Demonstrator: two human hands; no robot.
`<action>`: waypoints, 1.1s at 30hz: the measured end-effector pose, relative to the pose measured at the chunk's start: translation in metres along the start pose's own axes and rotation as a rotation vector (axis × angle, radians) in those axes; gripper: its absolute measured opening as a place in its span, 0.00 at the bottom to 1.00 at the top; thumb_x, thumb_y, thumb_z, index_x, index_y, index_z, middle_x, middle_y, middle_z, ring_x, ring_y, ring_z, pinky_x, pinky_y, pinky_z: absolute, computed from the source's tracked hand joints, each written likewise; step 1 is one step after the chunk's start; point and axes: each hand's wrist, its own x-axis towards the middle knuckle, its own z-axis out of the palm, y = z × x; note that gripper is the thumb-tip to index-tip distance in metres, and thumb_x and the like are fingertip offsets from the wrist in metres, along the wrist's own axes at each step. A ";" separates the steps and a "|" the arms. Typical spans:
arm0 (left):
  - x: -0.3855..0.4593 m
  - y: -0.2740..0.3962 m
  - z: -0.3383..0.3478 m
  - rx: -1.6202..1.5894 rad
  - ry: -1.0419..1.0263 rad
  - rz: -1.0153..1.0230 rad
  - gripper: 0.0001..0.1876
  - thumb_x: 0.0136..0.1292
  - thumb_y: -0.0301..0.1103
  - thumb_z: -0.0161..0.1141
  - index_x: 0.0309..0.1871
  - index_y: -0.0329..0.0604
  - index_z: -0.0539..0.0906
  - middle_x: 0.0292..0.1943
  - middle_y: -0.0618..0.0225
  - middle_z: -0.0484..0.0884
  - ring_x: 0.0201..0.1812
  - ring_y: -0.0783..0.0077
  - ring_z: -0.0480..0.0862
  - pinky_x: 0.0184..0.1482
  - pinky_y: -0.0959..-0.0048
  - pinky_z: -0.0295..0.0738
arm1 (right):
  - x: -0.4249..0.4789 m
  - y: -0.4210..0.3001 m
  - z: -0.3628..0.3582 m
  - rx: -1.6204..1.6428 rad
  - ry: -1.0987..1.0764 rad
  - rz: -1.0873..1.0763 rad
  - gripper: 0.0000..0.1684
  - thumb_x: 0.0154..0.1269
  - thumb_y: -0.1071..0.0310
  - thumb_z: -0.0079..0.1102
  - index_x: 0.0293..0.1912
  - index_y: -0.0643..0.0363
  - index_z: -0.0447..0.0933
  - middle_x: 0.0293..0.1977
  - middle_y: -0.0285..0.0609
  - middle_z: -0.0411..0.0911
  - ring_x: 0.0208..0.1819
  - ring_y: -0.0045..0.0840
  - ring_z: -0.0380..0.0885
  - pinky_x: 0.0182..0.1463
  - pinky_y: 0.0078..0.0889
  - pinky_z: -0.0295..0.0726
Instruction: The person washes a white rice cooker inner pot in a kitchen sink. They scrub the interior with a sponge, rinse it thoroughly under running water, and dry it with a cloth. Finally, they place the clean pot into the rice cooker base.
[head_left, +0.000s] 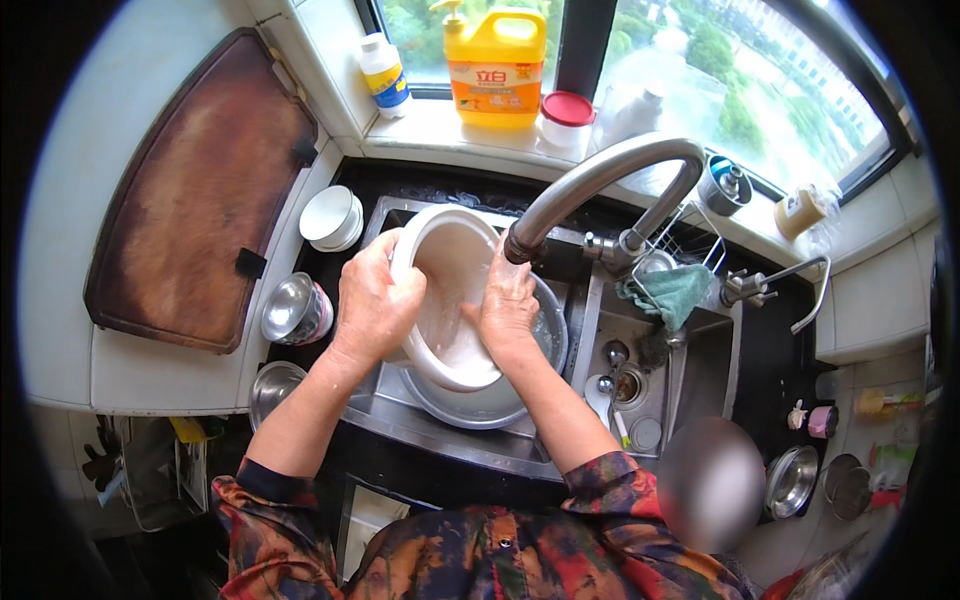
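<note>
A white ceramic pot (450, 300) is held tilted above the left sink basin, its inside wet. My left hand (381, 296) grips its left rim, thumb over the edge. On the right side, my right hand (510, 300) lies over the rim with its thumb inside the pot. Directly above that hand is the mouth of a curved metal faucet (607, 180), and water shows on the fingers. Under the pot, a round metal basin (553, 330) holds cloudy water in the sink.
The right sink basin (697, 375) contains ladles and a white spoon, with a green cloth (667, 292) hanging above. White bowls (330, 217) and metal bowls (289, 300) line the left counter. A cutting board (202, 202) leans at left; a yellow detergent jug (495, 71) stands on the sill.
</note>
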 end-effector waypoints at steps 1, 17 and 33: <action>-0.002 0.000 0.006 -0.027 0.005 0.007 0.21 0.60 0.21 0.54 0.57 0.30 0.83 0.42 0.60 0.89 0.45 0.74 0.87 0.52 0.72 0.81 | 0.004 0.005 0.007 -0.017 0.012 0.019 0.57 0.45 0.57 0.86 0.71 0.55 0.63 0.56 0.51 0.63 0.57 0.48 0.75 0.52 0.44 0.89; -0.010 0.009 0.049 -0.141 -0.006 0.032 0.21 0.62 0.22 0.55 0.58 0.32 0.83 0.39 0.61 0.89 0.41 0.77 0.86 0.46 0.72 0.81 | 0.012 0.057 -0.010 -0.019 0.030 0.078 0.76 0.48 0.69 0.81 0.84 0.52 0.35 0.56 0.57 0.66 0.58 0.52 0.73 0.57 0.53 0.84; -0.051 0.020 0.078 -0.069 0.070 0.074 0.21 0.61 0.23 0.56 0.59 0.33 0.81 0.43 0.44 0.87 0.46 0.47 0.90 0.50 0.61 0.82 | 0.003 0.067 0.015 0.043 0.074 0.292 0.84 0.43 0.55 0.88 0.83 0.48 0.31 0.59 0.57 0.67 0.61 0.51 0.72 0.61 0.56 0.78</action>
